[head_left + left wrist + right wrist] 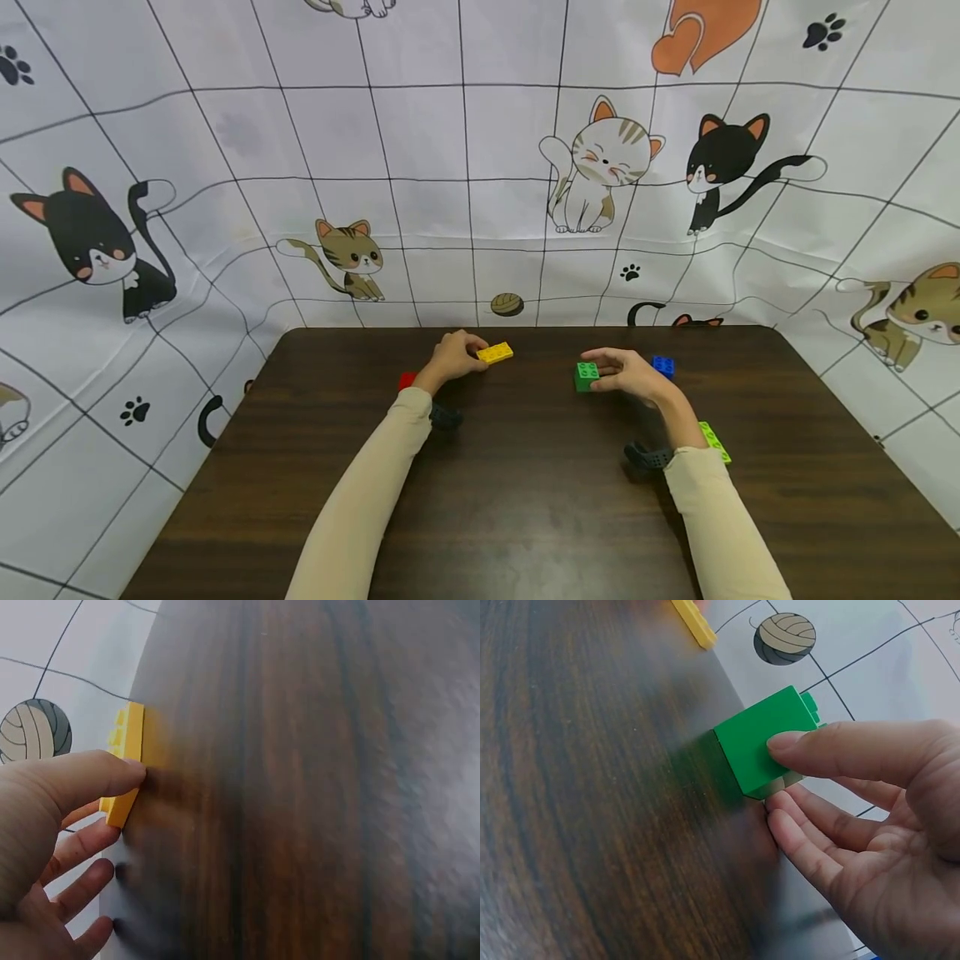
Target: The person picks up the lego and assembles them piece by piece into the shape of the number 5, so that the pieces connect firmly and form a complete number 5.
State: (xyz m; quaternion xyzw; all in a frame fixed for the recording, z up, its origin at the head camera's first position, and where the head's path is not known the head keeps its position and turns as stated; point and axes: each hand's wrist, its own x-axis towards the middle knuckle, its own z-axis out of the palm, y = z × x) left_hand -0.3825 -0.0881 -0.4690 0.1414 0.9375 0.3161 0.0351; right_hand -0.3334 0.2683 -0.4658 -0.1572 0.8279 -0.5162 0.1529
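Observation:
Near the far edge of the table, my left hand [452, 358] pinches a flat yellow toy brick [495, 353] with rows of studs. In the left wrist view the thumb lies on the side of that yellow brick [133, 739], its lower edge at the tabletop. To the right, my right hand [633, 375] holds a taller green toy brick [587, 377] between thumb and fingers. The right wrist view shows the thumb against one face of the green brick [761, 739], its studs pointing up; the fingers behind it are partly hidden.
A red brick [407, 380] is partly covered by the left wrist. Just right of the right hand sits a blue brick [663, 366], and a lime green brick [715, 442] lies beside the right forearm. Behind the dark wooden table [510, 483] hangs a cat-print sheet [427, 133].

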